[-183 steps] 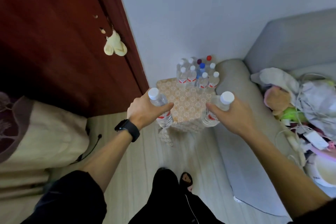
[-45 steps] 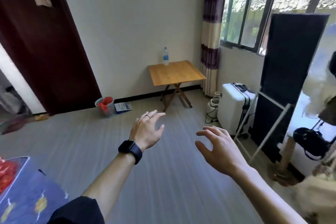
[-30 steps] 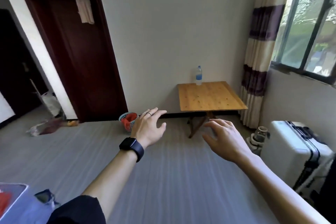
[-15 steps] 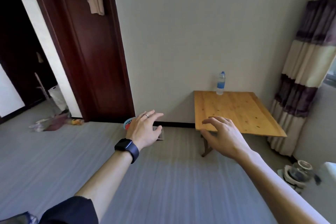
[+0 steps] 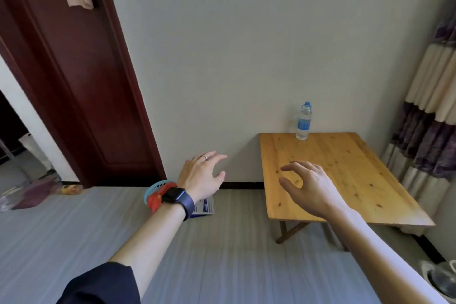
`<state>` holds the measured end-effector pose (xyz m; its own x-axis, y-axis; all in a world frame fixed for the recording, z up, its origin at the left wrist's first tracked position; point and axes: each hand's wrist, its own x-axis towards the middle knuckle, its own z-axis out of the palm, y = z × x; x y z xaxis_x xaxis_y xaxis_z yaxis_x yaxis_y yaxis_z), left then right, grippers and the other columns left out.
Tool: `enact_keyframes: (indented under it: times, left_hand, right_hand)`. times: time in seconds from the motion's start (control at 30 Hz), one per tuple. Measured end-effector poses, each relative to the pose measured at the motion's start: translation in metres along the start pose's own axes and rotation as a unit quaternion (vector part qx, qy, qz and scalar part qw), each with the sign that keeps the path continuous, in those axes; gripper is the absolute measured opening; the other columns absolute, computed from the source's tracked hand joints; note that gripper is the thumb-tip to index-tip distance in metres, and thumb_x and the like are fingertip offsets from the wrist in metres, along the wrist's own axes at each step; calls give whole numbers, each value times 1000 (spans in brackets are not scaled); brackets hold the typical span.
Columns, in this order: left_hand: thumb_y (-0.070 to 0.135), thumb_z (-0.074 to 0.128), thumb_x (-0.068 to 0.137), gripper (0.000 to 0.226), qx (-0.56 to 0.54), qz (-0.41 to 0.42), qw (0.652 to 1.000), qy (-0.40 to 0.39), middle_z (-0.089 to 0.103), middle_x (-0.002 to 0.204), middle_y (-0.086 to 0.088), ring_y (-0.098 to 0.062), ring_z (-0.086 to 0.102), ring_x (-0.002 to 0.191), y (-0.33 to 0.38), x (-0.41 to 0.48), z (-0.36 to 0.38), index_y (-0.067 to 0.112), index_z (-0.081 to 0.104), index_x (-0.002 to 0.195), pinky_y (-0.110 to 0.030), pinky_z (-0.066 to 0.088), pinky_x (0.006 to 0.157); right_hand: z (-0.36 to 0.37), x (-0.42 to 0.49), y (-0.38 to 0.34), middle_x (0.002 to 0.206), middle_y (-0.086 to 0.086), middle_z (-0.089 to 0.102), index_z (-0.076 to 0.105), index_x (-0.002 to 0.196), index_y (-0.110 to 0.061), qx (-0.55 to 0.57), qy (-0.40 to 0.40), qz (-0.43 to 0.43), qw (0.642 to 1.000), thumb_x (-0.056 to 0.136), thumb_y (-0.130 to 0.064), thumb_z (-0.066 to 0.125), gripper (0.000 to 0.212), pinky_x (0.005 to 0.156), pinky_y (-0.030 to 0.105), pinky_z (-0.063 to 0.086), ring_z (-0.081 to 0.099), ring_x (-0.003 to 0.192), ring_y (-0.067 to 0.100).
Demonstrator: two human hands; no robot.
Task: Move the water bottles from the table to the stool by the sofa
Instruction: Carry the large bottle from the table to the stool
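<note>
Both hands, left (image 5: 202, 175) and right (image 5: 306, 185), are empty with fingers loosely spread. Bottle (image 5: 303, 121) stands beyond the right hand at the table's (image 5: 345, 180) far edge. A rushed reach could easily tip it.

A home room: dark wooden door (image 5: 81, 86), striped curtain (image 5: 429, 116), folding wooden table (image 5: 345, 180).

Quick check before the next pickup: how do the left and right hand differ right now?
The left hand wears a black watch and a ring; the right hand is bare. The left hand's fingers are fairly straight; the right hand's are loosely curved. The left hand shows against the wall, beside the wooden table; the right hand shows in front of that table. Both are empty, and neither touches the water bottle.
</note>
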<state>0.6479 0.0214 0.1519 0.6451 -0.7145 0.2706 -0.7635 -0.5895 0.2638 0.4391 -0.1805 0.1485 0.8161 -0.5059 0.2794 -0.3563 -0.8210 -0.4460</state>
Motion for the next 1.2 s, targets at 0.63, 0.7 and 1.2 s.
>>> enact_keyframes:
  times: [0.63,0.7,1.2]
  left_hand:
    - [36,56,91,47,3,-13,1000,-13,49,147,1,-23,42,138,-160,407,104,33,53,138,-45,36,110]
    - [36,56,93,46,3,-7,999,-32,48,149,3,-22,40,138,-178,456,115,33,52,139,-44,35,110]
    - [38,52,96,46,-37,168,973,-153,40,154,1,-21,32,143,-132,791,259,36,48,142,-41,28,115]
  right_hand:
    - [128,439,93,139,-3,56,59,129,-32,-10,-32,15,999,95,-49,53,38,106,40,36,41,134,27]
    - [144,480,103,138,-3,56,59,128,-33,-12,-35,34,999,95,-51,53,38,106,41,37,42,133,26]
    - [178,675,261,135,-1,59,63,125,-31,-29,32,250,967,93,-49,55,37,105,39,37,46,128,25]
